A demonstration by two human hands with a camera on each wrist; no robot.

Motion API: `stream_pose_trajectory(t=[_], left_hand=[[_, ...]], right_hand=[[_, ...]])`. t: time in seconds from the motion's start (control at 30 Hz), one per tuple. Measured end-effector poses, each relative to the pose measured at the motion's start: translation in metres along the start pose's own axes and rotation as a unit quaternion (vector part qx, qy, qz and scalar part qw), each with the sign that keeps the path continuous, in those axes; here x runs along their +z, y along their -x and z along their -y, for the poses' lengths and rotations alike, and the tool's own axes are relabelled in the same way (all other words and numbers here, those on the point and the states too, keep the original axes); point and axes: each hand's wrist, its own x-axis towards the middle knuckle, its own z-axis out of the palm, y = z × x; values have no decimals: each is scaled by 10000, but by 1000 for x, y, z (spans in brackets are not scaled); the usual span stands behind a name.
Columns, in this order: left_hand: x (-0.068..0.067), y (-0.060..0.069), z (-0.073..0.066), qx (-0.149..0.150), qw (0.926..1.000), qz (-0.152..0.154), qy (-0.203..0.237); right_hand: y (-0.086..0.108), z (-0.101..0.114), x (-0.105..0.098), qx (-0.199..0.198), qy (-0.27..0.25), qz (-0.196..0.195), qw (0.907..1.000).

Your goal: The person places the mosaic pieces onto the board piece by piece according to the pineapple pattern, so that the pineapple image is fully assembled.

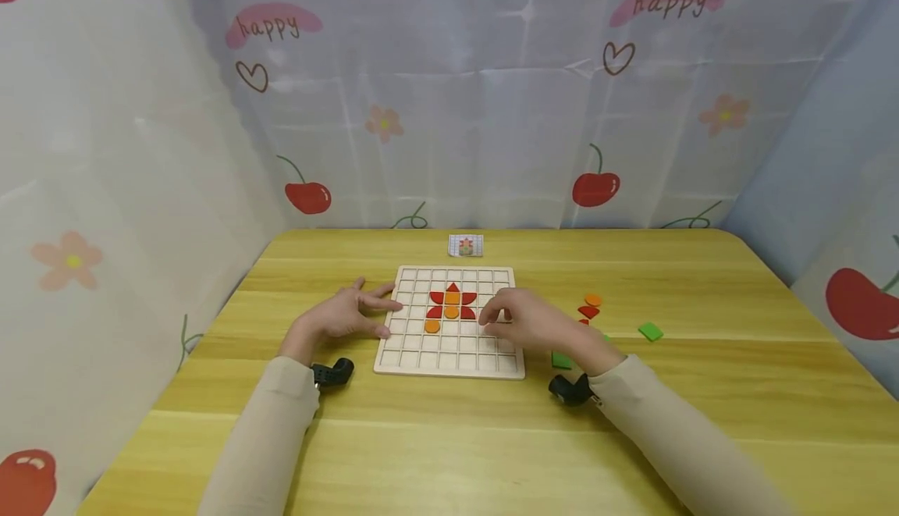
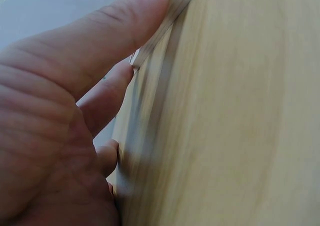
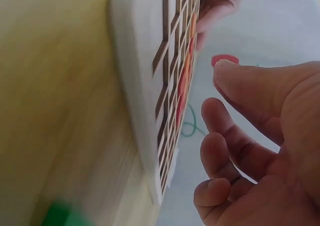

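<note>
A pale wooden grid board (image 1: pixel 449 361) lies on the table. On it are a red triangle (image 1: pixel 453 287), an orange square (image 1: pixel 453 298), several red curved-edge pieces (image 1: pixel 434 313) and two orange discs, one (image 1: pixel 432 327) lower left of the other (image 1: pixel 452 313). My left hand (image 1: pixel 344 311), fingers spread, rests at the board's left edge; the left wrist view shows the thumb (image 2: pixel 125 25) against that edge. Over the board's right side hovers my right hand (image 1: pixel 523 317). Its fingers are loosely bent, with thumb and index apart, and I see no piece between them (image 3: pixel 260 131).
Right of the board lie an orange disc (image 1: pixel 593 300), red pieces (image 1: pixel 588 311) and green pieces (image 1: pixel 650 332), some partly hidden by the right arm. A small picture card (image 1: pixel 466 245) sits behind the board. A printed curtain (image 1: pixel 449 149) encloses the wooden table (image 1: pixel 435 453).
</note>
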Motion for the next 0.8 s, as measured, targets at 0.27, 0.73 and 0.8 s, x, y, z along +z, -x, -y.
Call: stream_pose_trajectory(t=[0.27,0.73,0.8], left_hand=[[-1,0,-1,-41,10000,33,-24],[-2,1,-3,-33,10000,26,-18],[-2,1,-2,-43,10000,33,-19]], right_hand=[[38,-36,-23,9,95,-385,9992],[108,-82,-57,459,386,-948,9937],[115,-89,-59,515,495,-1046,9919]])
